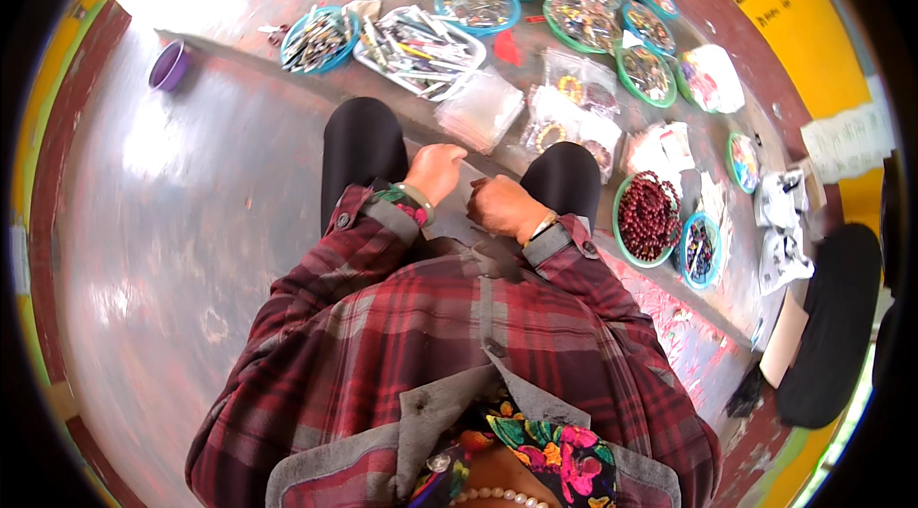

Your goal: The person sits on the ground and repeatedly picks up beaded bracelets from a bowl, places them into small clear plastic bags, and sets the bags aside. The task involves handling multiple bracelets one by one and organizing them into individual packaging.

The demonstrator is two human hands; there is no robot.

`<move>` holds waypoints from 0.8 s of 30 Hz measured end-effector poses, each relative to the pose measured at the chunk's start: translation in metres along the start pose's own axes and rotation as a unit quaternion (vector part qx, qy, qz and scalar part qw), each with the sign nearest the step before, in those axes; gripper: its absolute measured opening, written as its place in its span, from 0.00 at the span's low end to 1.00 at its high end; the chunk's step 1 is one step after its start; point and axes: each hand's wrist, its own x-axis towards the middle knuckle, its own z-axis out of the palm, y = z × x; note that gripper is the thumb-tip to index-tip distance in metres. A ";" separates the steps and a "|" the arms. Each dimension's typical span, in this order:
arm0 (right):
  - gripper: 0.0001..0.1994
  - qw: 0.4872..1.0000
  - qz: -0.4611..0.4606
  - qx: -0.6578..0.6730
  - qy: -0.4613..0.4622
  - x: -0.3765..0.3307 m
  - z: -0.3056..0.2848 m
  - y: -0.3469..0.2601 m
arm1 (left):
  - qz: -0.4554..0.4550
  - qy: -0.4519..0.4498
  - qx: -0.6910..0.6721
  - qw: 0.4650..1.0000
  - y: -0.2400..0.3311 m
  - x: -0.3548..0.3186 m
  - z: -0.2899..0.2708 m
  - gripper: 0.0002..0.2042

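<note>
My shirt (411,317) is dull cloth, the purple tub (170,66) is shiny plastic, these clear bags (483,111) look like glossy plastic, and the red beads (650,215) look smooth.

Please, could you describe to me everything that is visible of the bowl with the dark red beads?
The bowl is round, pale green and looks like plastic. It sits upright to the right of the person's right knee. Glossy, round, dark red beads, apparently strung, fill it in a heap and hide its inside. A smaller blue bowl stands close beside it; whether they touch is unclear. Neither hand touches it.
</note>
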 end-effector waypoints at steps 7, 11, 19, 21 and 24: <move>0.07 0.991 0.110 -0.040 0.060 -0.003 -0.002 -0.005 | 0.021 -0.048 -0.010 0.999 0.002 0.001 0.000 0.09; 0.06 0.990 0.137 -0.027 0.036 -0.004 -0.014 -0.012 | 0.001 -0.037 -0.023 0.999 0.000 0.001 0.001 0.10; 0.07 0.868 0.239 -0.103 0.424 -0.081 -0.075 0.020 | -0.127 -0.026 -0.147 0.981 0.009 -0.002 -0.012 0.11; 0.07 0.827 0.337 -0.198 0.404 -0.136 -0.056 0.066 | -0.145 -0.036 -0.166 0.975 0.011 -0.001 -0.010 0.11; 0.09 0.780 0.494 -0.221 0.315 -0.218 -0.027 0.114 | -0.134 -0.048 -0.137 0.980 0.013 0.002 -0.007 0.11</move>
